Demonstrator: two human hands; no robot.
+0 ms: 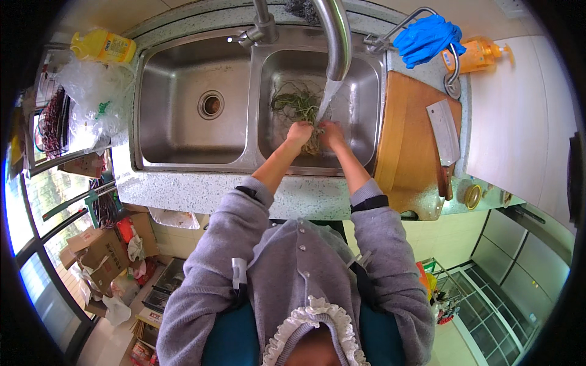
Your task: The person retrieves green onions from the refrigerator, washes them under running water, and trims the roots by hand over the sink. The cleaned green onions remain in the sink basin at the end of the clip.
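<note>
A bundle of thin green stalks with pale stringy roots [300, 104] lies in the right basin [361, 132] of a stainless steel double sink. My left hand [300, 133] grips the bundle from the left side. On the right, my right hand [331, 133] is at the same bundle, its fingers partly hidden by water and roots. Water [328, 98] runs from the curved metal faucet [338, 50] down onto the stalks between my hands. Some loose strands spread over the basin floor beyond my fingers.
Right of the sink, a cleaver [444, 132] lies on a wooden cutting board [403, 151]. Blue gloves [428, 40] hang on a metal stand beside an orange pump bottle [478, 56]. A yellow bottle [104, 45] and clear plastic bags [94, 100] sit left of the left basin [183, 114].
</note>
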